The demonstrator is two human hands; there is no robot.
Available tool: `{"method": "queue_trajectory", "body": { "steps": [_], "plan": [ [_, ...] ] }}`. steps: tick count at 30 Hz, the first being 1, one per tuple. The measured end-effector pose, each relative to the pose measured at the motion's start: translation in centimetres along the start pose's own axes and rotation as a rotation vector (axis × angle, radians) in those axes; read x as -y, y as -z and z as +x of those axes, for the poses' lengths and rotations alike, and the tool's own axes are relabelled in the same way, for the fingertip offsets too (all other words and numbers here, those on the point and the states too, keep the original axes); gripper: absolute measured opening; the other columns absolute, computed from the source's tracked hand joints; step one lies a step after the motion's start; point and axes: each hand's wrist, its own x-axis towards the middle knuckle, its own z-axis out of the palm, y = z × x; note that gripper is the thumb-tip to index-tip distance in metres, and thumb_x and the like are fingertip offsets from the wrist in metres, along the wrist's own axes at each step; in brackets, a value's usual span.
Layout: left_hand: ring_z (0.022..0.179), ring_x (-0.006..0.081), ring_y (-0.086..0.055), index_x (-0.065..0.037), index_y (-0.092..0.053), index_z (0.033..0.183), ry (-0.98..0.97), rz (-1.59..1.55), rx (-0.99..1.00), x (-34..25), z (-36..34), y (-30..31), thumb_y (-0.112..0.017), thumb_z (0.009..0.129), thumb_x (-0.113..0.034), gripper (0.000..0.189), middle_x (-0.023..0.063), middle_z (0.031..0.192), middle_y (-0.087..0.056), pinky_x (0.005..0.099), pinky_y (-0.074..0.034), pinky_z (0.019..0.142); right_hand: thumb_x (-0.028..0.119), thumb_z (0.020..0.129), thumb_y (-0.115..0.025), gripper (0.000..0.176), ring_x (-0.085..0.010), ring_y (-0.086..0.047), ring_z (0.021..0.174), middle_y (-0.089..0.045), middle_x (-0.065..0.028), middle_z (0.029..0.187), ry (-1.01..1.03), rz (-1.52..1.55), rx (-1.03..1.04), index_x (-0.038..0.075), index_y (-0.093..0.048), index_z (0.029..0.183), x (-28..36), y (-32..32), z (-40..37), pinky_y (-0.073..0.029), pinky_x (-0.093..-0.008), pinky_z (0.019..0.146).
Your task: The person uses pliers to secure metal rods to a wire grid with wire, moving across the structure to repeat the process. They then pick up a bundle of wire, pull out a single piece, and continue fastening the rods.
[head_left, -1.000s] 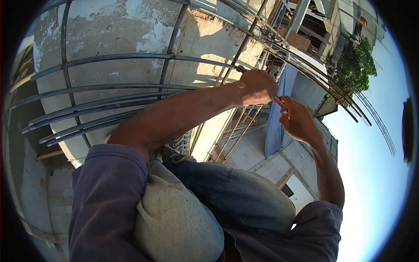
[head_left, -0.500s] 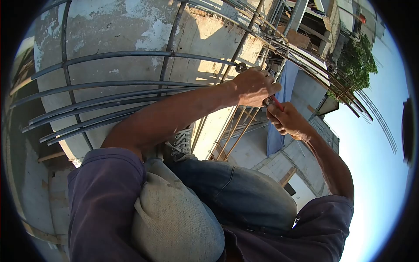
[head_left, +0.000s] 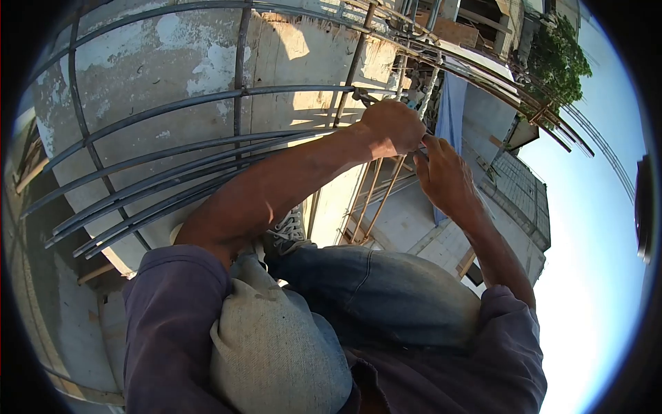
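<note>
My left hand (head_left: 393, 127) is closed beside the crossing of steel bars at upper centre; what its fingers hold is hidden behind the back of the hand. Touching or nearly touching it on the right is my right hand (head_left: 445, 172), fingers bent. A small bit of something red shows between the two hands, too little to name. Just above my left hand, a long dark bar (head_left: 296, 89) ends near a dark loop (head_left: 361, 96). More bars (head_left: 172, 169) run in a bundle under my left forearm.
A stained concrete panel (head_left: 179, 58) lies behind the bars. Thin rusty rods (head_left: 381, 200) stand below my hands, near a hanging blue cloth (head_left: 451, 114). My bent knees and a laced shoe (head_left: 290, 226) are beneath my arms. Long rods (head_left: 552, 127) jut out at upper right.
My left hand has turned over and moved slightly left. My right hand has turned, and the red tool seen in it earlier is now almost wholly hidden. The view has shifted a little.
</note>
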Motion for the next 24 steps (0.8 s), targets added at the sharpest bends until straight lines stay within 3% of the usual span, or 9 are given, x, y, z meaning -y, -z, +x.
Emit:
{"method": "queue_trajectory", "body": {
  "steps": [4, 6, 8, 9, 14, 16, 18, 20, 24],
  "plan": [
    [0.077, 0.0309, -0.068, -0.011, -0.072, 0.083, -0.009, 0.06, 0.092, 0.0, -0.5, 1.0, -0.065, 0.076, -0.025, 0.017, 0.0133, 0.077, -0.069, 0.0407, -0.053, 0.066, 0.01, 0.091, -0.057, 0.016, -0.0438, -0.057, 0.064, -0.059, -0.0225, 0.076, -0.012, 0.154, 0.133, -0.005, -0.054, 0.098, -2.8, -3.2, 0.3, -0.046, -0.0461, 0.059],
    [0.074, 0.0286, -0.066, -0.011, -0.069, 0.083, -0.048, 0.078, 0.032, 0.4, -1.2, -0.4, -0.068, 0.073, -0.025, 0.017, 0.0098, 0.074, -0.066, 0.0386, -0.053, 0.068, 0.018, 0.094, -0.057, 0.019, -0.034, -0.058, 0.053, -0.06, -0.0173, 0.068, -0.026, 0.252, 0.119, 0.0, -0.055, 0.091, -2.3, -2.4, 0.7, -0.043, -0.0397, 0.049],
    [0.07, 0.0246, -0.062, -0.013, -0.064, 0.083, -0.313, 0.258, -0.637, 1.1, -2.4, -1.1, -0.067, 0.073, -0.022, 0.014, 0.0042, 0.069, -0.059, 0.0352, -0.051, 0.069, 0.029, 0.096, -0.056, 0.026, -0.017, -0.059, 0.051, -0.059, -0.0093, 0.06, -0.635, 1.126, 0.772, 0.005, -0.055, 0.087, -1.9, -0.9, 1.5, -0.038, -0.0323, 0.041],
    [0.068, 0.0222, -0.057, -0.015, -0.06, 0.084, -0.342, 0.266, -0.735, 1.2, -3.0, -1.7, -0.065, 0.075, -0.021, 0.011, 0.0005, 0.066, -0.051, 0.0321, -0.049, 0.07, 0.029, 0.096, -0.056, 0.026, -0.017, -0.059, 0.051, -0.059, -0.0093, 0.06, -0.637, 1.132, 0.77, 0.005, -0.055, 0.087, -1.7, -1.0, 1.1, -0.038, -0.0323, 0.041],
    [0.066, 0.025, -0.06, -0.014, -0.062, 0.081, -0.42, 0.139, -0.523, 2.2, -2.8, -1.1, -0.063, 0.077, -0.023, 0.011, 0.0016, 0.067, -0.056, 0.0348, -0.05, 0.065, 0.035, 0.093, -0.061, 0.028, -0.007, -0.059, 0.058, -0.057, -0.0021, 0.07, -0.557, 1.387, 0.877, 0.008, -0.056, 0.102, -1.5, -1.1, 0.3, -0.042, -0.0256, 0.042],
    [0.07, 0.0281, -0.064, -0.013, -0.065, 0.087, -0.146, 0.062, -0.036, 1.0, -1.7, 1.2, -0.065, 0.076, -0.023, 0.015, 0.0064, 0.07, -0.062, 0.0386, -0.051, 0.064, 0.04, 0.087, -0.067, 0.039, -0.0148, -0.063, 0.062, -0.061, -0.0054, 0.073, -0.506, 1.238, 0.823, 0.006, -0.055, 0.104, -2.2, 0.2, 0.5, -0.048, -0.0301, 0.049],
    [0.074, 0.0305, -0.066, -0.012, -0.068, 0.088, -0.106, 0.057, 0.093, 1.0, 0.1, 1.9, -0.065, 0.074, -0.021, 0.017, 0.0115, 0.075, -0.067, 0.0419, -0.051, 0.062, 0.042, 0.082, -0.071, 0.048, -0.0235, -0.063, 0.058, -0.061, -0.0088, 0.063, -0.022, 0.302, 0.188, -0.001, -0.057, 0.1, -1.5, 1.7, 0.2, -0.05, -0.0365, 0.057],
    [0.07, 0.0314, -0.066, -0.01, -0.069, 0.081, -0.135, -0.036, 0.28, 1.2, 1.3, 2.8, -0.064, 0.072, -0.02, 0.015, 0.0131, 0.074, -0.067, 0.0437, -0.052, 0.061, 0.029, 0.085, -0.067, 0.037, -0.0304, -0.063, 0.059, -0.059, -0.0105, 0.057, 0.025, 0.128, 0.137, -0.004, -0.059, 0.1, -1.1, 0.8, -0.1, -0.049, -0.0415, 0.062],
    [0.067, 0.0315, -0.065, -0.007, -0.068, 0.072, -0.155, -0.031, 0.007, 1.5, 0.1, 1.4, -0.066, 0.068, -0.026, 0.019, 0.0122, 0.073, -0.067, 0.044, -0.052, 0.059, 0.025, 0.09, -0.06, 0.025, -0.0233, -0.062, 0.062, -0.061, -0.0098, 0.067, -0.288, 0.237, 0.39, 0.001, -0.06, 0.093, 0.1, 0.8, 1.4, -0.046, -0.036, 0.057]
  ]
}}
